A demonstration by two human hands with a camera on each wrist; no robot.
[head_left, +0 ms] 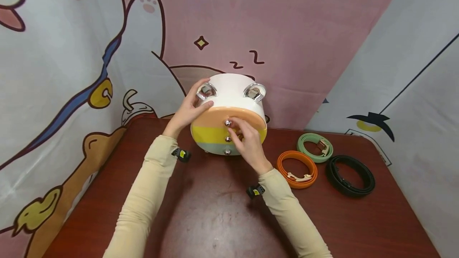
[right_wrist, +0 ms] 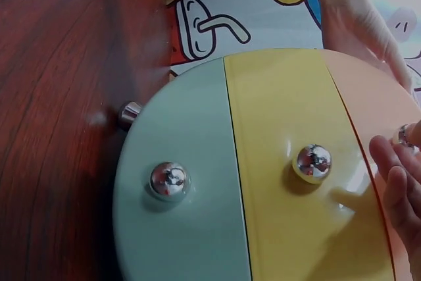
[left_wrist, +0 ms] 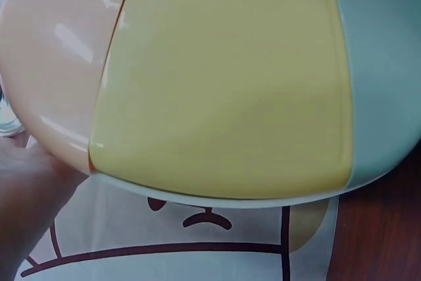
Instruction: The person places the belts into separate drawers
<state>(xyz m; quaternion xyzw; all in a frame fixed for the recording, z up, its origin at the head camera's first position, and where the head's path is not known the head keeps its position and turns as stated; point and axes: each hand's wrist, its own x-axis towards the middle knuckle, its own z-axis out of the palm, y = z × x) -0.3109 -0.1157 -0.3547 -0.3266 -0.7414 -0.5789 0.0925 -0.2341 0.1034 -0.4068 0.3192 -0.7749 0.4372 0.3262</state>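
A small rounded cabinet (head_left: 229,90) stands at the back of the table, white on top with two shiny ear-shaped rings. Its front has a peach drawer (head_left: 209,118), a yellow drawer (left_wrist: 223,83) and a green drawer (right_wrist: 191,228), each with a round chrome knob. My left hand (head_left: 187,110) rests on the cabinet's upper left, thumb along the top front edge and fingers around the left ring (head_left: 207,90). With thumb and fingertips, my right hand (head_left: 249,140) pinches the peach drawer's knob (head_left: 227,123). The drawers appear closed.
To the right lie three coiled belts: a green one (head_left: 303,142), an orange one (head_left: 281,170) and a black one (head_left: 369,178). Behind the dark red table (head_left: 215,218) hangs a cartoon-printed cloth (head_left: 305,43). Each wrist wears a small black camera.
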